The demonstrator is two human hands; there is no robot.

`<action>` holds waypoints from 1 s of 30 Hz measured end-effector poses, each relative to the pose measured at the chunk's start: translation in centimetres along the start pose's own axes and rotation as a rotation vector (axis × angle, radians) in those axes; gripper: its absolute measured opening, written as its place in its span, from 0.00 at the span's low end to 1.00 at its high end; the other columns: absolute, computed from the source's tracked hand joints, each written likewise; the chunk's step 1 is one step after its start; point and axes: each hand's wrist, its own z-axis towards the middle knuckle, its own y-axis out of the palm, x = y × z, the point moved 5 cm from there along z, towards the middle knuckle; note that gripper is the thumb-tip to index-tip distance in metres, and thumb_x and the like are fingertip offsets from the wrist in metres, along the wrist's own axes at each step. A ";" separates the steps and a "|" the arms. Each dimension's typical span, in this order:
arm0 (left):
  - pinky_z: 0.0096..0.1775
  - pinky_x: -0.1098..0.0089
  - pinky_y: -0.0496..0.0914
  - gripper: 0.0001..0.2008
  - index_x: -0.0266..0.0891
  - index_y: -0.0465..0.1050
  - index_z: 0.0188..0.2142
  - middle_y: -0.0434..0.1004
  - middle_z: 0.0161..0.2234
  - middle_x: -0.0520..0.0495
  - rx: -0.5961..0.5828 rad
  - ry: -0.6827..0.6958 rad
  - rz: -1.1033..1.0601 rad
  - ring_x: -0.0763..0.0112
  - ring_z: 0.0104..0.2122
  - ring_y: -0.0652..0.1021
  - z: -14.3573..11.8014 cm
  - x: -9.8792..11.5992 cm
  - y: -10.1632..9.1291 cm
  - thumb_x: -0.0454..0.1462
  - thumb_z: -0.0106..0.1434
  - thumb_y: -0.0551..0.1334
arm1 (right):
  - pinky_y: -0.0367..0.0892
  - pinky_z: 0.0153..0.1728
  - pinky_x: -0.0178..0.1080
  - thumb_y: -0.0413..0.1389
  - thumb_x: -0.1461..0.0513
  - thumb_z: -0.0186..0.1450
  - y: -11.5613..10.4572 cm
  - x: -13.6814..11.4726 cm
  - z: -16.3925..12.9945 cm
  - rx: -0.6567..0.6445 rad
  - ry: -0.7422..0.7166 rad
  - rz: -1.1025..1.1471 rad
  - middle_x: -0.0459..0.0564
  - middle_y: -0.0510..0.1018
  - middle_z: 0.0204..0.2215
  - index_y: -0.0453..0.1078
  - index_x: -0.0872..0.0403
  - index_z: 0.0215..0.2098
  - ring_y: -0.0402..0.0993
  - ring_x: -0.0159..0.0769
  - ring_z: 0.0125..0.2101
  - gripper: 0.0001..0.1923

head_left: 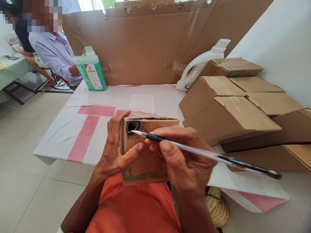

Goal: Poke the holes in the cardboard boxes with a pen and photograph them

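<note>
diagonally, pen (204,152) in right grip (188,165), box (149,161) behind

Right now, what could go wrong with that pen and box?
The pen has its tip at the dark-edged hole in the small box, so it might slip and poke the left hand, whose thumb is close by. That hand grips one side, so the box could twist if the right hand pushes hard.
</note>
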 end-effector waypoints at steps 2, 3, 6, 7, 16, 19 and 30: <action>0.68 0.44 0.64 0.39 0.53 0.57 0.73 0.64 0.69 0.41 0.013 0.016 0.012 0.45 0.68 0.68 -0.2 0.0 -0.1 0.49 0.68 0.70 | 0.78 0.37 0.41 0.62 0.66 0.73 0.6 0.9 -0.7 -0.041 -0.049 -0.045 0.46 0.86 0.37 0.82 0.48 0.46 0.82 0.37 0.34 0.08; 0.68 0.44 0.64 0.39 0.53 0.57 0.73 0.64 0.69 0.40 0.016 0.021 0.011 0.45 0.68 0.67 -0.3 0.0 -0.1 0.49 0.68 0.71 | 0.78 0.38 0.42 0.62 0.67 0.73 0.6 1.2 -0.8 -0.047 -0.075 -0.058 0.46 0.86 0.37 0.82 0.48 0.46 0.82 0.37 0.35 0.09; 0.68 0.44 0.63 0.39 0.52 0.56 0.73 0.63 0.70 0.40 0.014 0.030 0.012 0.46 0.68 0.67 -0.4 -0.2 -0.2 0.49 0.68 0.70 | 0.77 0.37 0.41 0.60 0.68 0.72 0.5 1.5 -0.7 -0.056 -0.104 -0.083 0.46 0.85 0.37 0.81 0.48 0.46 0.80 0.36 0.34 0.11; 0.69 0.44 0.63 0.39 0.52 0.56 0.73 0.63 0.70 0.40 0.013 0.031 0.014 0.46 0.68 0.66 -0.4 -0.2 -0.2 0.49 0.68 0.70 | 0.76 0.36 0.41 0.60 0.68 0.72 0.5 1.5 -0.6 -0.066 -0.103 -0.090 0.46 0.85 0.36 0.81 0.48 0.46 0.80 0.36 0.34 0.11; 0.69 0.44 0.63 0.39 0.51 0.55 0.72 0.62 0.70 0.39 0.011 0.016 0.002 0.45 0.68 0.66 -0.5 0.0 -0.2 0.50 0.69 0.70 | 0.78 0.36 0.40 0.62 0.70 0.69 1.0 0.9 -0.2 -0.136 -0.148 -0.208 0.45 0.85 0.35 0.80 0.48 0.45 0.83 0.37 0.34 0.12; 0.68 0.44 0.64 0.38 0.51 0.55 0.72 0.62 0.69 0.39 0.022 0.004 -0.014 0.45 0.68 0.67 -0.6 0.0 -0.2 0.52 0.69 0.69 | 0.78 0.37 0.40 0.62 0.71 0.68 1.0 1.0 -0.2 -0.172 -0.139 -0.208 0.45 0.85 0.36 0.79 0.48 0.45 0.83 0.37 0.36 0.13; 0.68 0.43 0.64 0.38 0.51 0.57 0.72 0.63 0.69 0.38 0.036 0.001 -0.005 0.44 0.68 0.67 -0.6 0.3 0.1 0.50 0.68 0.69 | 0.74 0.31 0.39 0.62 0.71 0.68 0.3 0.4 -0.2 -0.103 -0.142 -0.239 0.43 0.83 0.32 0.79 0.48 0.43 0.79 0.35 0.30 0.12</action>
